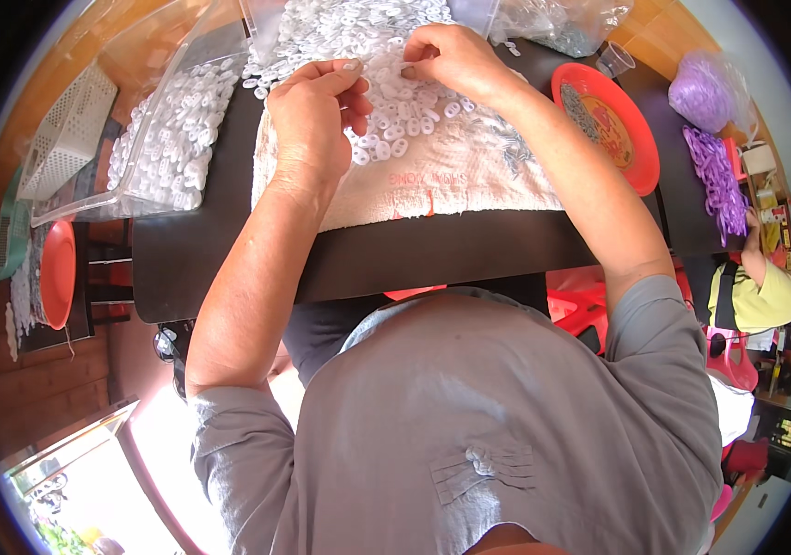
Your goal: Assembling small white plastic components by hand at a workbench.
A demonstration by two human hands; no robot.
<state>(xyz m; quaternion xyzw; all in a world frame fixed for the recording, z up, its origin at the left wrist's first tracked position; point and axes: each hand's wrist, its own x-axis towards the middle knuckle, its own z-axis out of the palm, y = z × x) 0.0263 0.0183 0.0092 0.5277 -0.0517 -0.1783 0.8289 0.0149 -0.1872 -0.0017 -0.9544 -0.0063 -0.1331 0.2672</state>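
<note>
A heap of small white oval plastic pieces (399, 146) with holes lies on a cream towel (358, 205) at the table's near side. Over the heap's left edge, my left hand (314, 111) is closed, with what looks like one small white piece pinched between thumb and forefinger. My right hand (458, 63) is bent over the heap's far right part, thumb and fingertips drawn together. Whatever those fingertips hold is too small to make out. Small grey metal bits (517, 153) are scattered on the towel, below my right forearm.
A clear bin (118, 199) of white pieces stands at left, beside a white perforated basket (72, 129). More pieces fill a container at the far middle. Right are a red plate (643, 153) with metal bits, a plastic cup (615, 59) and purple chain links (717, 180). Another person (756, 294) sits far right.
</note>
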